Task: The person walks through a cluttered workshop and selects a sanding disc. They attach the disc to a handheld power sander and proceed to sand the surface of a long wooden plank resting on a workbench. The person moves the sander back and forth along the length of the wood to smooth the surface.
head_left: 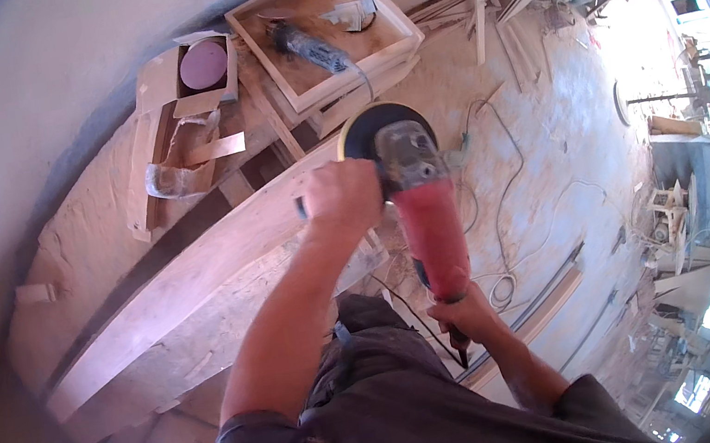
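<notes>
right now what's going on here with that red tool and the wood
A person holds a red-bodied disc sander with both hands. The left hand grips the side handle near the head, and the right hand holds the rear of the body. The round black sanding pad sits at the end of a long pale curved wooden plank. Beyond it lies a shallow square wooden tray with another power tool inside.

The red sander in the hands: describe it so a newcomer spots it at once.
Follow the long pale plank to its far end. There the sander rests, left hand on its side handle, right hand at its rear. Only it has a red body and a round disc.
</notes>
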{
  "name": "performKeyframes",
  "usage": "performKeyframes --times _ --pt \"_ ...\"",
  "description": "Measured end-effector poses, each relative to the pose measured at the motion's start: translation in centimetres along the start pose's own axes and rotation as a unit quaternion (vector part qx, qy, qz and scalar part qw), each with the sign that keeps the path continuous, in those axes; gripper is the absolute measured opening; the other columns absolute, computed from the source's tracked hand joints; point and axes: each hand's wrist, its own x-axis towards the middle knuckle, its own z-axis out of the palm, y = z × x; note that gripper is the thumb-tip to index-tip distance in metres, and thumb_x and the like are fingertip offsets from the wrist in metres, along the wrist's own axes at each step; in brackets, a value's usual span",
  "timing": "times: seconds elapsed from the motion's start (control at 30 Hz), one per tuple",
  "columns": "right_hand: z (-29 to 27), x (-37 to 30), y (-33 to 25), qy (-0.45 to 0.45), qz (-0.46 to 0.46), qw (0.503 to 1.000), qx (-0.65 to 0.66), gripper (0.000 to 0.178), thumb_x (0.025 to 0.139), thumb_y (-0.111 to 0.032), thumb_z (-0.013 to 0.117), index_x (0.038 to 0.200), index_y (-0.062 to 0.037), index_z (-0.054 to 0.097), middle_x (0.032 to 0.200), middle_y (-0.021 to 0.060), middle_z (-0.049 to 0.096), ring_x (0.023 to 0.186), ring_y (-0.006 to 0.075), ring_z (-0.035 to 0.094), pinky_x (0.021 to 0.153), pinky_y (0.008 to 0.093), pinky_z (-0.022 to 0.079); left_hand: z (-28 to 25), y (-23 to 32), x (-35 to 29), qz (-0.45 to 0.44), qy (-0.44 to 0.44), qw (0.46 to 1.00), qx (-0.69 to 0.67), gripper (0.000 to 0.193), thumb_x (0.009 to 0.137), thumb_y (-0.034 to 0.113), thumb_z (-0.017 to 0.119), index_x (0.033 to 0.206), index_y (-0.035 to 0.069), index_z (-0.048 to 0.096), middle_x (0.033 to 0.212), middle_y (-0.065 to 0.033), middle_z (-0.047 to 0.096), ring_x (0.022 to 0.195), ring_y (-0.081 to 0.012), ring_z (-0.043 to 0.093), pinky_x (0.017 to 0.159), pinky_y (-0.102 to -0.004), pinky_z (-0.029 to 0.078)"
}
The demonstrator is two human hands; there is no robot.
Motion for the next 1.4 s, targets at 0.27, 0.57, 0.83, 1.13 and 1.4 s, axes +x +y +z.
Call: performKeyframes --times 0.27,0.57,0.83,1.13,1.4 --pt "1.3 -1.8 3.0 -0.003 -0.043 0.995 -0.09 0.02 0.076 -0.018 0.074 0.078 0.0 0.066 0.07 0.006 0.067 0.064 0.0142 0.064 0.06 0.0322 0.05 2.8 -0.8 -5.6 -0.064 0.002 0.998 -0.015 0.015 0.08 0.016 0.068 0.089 0.006 0.075 0.09 -0.0172 0.075 0.089 -0.0337 0.074 0.077 -0.0436 0.059" --pt "0.2 -0.7 -1.9 0.005 0.053 0.998 0.015 0.014 0.078 -0.014 0.072 0.078 -0.0007 0.067 0.063 0.0053 0.064 0.052 0.0119 0.06 0.049 0.0302 0.047 -1.0 1.1 0.9 0.013 -0.011 1.0 0.002 0.017 0.082 0.015 0.066 0.092 0.007 0.077 0.093 -0.0166 0.075 0.09 -0.0336 0.074 0.077 -0.0421 0.059" --pt "1.1 -1.7 0.6 -0.023 0.026 0.996 -0.087 0.031 0.075 -0.025 0.075 0.087 0.0031 0.067 0.08 0.0084 0.069 0.085 0.0187 0.068 0.076 0.0326 0.052 1.1 -0.1 -3.0 -0.05 -0.043 0.998 -0.023 0.014 0.083 0.012 0.064 0.09 0.007 0.075 0.095 -0.016 0.075 0.093 -0.0326 0.074 0.079 -0.0428 0.059" --pt "-1.4 1.7 -1.3 0.026 0.001 0.999 0.035 0.02 0.078 -0.015 0.076 0.073 -0.0019 0.062 0.058 0.0062 0.06 0.041 0.0164 0.056 0.038 0.0328 0.042 -1.2 0.3 2.4 0.006 -0.008 0.999 -0.045 0.019 0.08 0.019 0.07 0.093 0.007 0.076 0.094 -0.0165 0.075 0.09 -0.033 0.074 0.077 -0.0422 0.059" --pt "1.0 0.9 -3.0 0.016 -0.031 0.999 -0.022 0.019 0.078 -0.015 0.077 0.076 -0.0019 0.062 0.059 0.0054 0.062 0.046 0.013 0.057 0.042 0.0307 0.043 -1.3 -3.2 -0.6 -0.027 -0.006 0.997 -0.078 0.018 0.082 0.013 0.065 0.094 0.007 0.077 0.097 -0.0164 0.075 0.094 -0.0318 0.074 0.078 -0.0411 0.059"
